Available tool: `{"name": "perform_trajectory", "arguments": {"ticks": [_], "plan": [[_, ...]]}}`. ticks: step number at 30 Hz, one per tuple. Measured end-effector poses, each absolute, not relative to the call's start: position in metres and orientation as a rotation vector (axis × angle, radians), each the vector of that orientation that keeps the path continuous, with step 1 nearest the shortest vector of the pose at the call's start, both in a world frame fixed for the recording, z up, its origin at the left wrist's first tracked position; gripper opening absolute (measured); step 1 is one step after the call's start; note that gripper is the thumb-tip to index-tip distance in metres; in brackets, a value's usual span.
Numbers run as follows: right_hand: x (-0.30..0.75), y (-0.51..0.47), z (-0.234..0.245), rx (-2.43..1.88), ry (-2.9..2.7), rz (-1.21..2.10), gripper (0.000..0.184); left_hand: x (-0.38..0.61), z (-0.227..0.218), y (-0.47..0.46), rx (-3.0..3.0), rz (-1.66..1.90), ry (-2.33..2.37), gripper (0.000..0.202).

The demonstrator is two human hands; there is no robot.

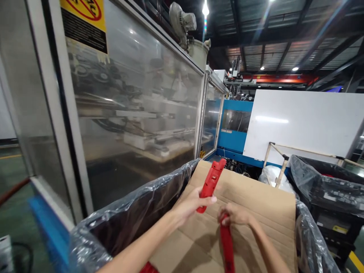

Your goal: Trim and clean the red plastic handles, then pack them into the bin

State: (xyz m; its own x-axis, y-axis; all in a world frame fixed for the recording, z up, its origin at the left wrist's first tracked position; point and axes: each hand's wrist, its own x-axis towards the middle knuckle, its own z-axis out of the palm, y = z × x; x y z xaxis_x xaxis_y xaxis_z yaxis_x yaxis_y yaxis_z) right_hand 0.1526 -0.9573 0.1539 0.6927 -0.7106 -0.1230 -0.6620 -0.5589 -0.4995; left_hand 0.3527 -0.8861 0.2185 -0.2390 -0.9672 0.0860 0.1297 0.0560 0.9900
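Observation:
My left hand [196,201] is closed around a long red plastic part [211,181], which tilts up and to the right with a notched upper end. Lower and to the right, my right hand [234,214] grips the top of a second red plastic part [226,246], which hangs down toward the bottom edge of the view. Both hands are over a brown cardboard sheet [264,201] inside a bin lined with clear plastic [136,197]. A bit of another red piece [149,268] shows at the bottom, partly hidden by my left forearm.
On the left stands a machine enclosure with a clear window [136,113] and metal frame. A blue machine [234,140] and a white panel [301,125] are beyond the bin. At the right are a pipe frame [281,172] and a black plastic-lined crate [335,189].

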Motion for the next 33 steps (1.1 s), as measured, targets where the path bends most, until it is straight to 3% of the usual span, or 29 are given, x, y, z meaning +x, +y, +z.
{"name": "perform_trajectory", "arguments": {"ticks": [5, 10, 13, 20, 33], "plan": [[0.112, -0.943, 0.213, -2.085, 0.824, -0.89, 0.048, 0.355, 0.212, -0.884, 0.889, -1.363, -1.455, 0.053], [0.126, -0.912, 0.245, -1.63, 0.58, -1.401, 0.053, 0.35, 0.208, -0.875, 0.813, -1.46, -1.497, 0.067], [0.134, -0.901, 0.252, -1.576, 0.553, -1.459, 0.051, 0.345, 0.207, -0.868, 0.87, -1.418, -1.538, 0.058], [0.139, -0.892, 0.266, -1.619, 0.524, -1.464, 0.04, 0.337, 0.212, -0.859, 0.809, -1.355, -1.579, 0.062], [0.138, -0.856, 0.3, -1.719, 0.621, -1.368, 0.04, 0.337, 0.222, -0.839, 0.599, -1.447, -1.549, 0.054]]}}
